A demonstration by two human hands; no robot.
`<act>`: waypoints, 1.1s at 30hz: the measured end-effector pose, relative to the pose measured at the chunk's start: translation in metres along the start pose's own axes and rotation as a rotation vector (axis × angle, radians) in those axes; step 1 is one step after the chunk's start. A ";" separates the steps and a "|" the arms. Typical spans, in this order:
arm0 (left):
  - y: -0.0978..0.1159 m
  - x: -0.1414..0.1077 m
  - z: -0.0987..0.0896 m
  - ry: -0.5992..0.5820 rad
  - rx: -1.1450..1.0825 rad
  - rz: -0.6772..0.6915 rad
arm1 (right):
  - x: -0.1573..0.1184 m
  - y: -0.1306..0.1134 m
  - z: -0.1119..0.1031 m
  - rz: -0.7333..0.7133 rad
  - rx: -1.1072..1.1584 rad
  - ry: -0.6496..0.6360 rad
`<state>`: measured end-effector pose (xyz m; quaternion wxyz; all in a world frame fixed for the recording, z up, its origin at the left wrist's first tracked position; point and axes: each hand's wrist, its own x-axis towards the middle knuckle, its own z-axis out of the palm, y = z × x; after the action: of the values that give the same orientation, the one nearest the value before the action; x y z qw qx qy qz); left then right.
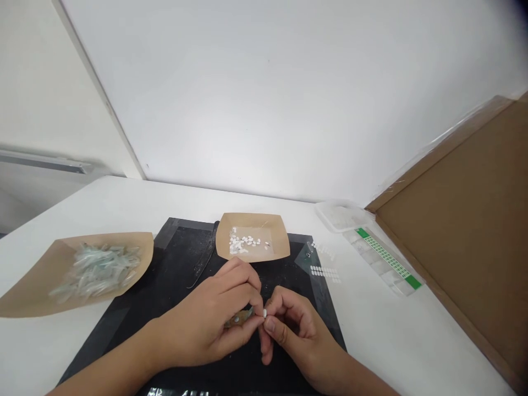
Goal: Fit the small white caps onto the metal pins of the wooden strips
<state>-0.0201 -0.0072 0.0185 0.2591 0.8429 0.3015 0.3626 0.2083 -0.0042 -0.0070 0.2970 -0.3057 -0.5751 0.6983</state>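
Observation:
My left hand (218,311) and my right hand (295,330) meet over the black mat (185,352). Between their fingertips is a small white oval piece (264,313), pinched by the right thumb and fingers and touching the left fingertips. Under the curled left fingers shows a brownish, partly clear object (239,318), mostly hidden in the palm; I cannot make out what it is. Just beyond the hands, a brown paper tray (280,236) holds several small white oval pieces (247,241).
At the left, a larger brown paper tray (33,280) holds many clear plastic pieces (105,267). White oval stickers (324,271) lie at the mat's right edge. Further right are a clear compartment box with a green strip (388,258), a translucent container (340,214) and a cardboard panel (466,220).

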 end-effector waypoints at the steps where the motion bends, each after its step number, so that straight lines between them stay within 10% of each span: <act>1: 0.000 0.000 0.000 0.007 0.005 0.002 | 0.000 0.000 0.000 -0.003 -0.003 0.000; 33: 0.007 -0.002 -0.005 -0.169 -0.072 0.002 | -0.008 0.005 0.003 -0.048 0.092 -0.147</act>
<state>-0.0225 -0.0126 0.0252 0.3133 0.8610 0.2647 0.3008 0.2113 -0.0131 -0.0105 0.2844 -0.2256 -0.5699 0.7371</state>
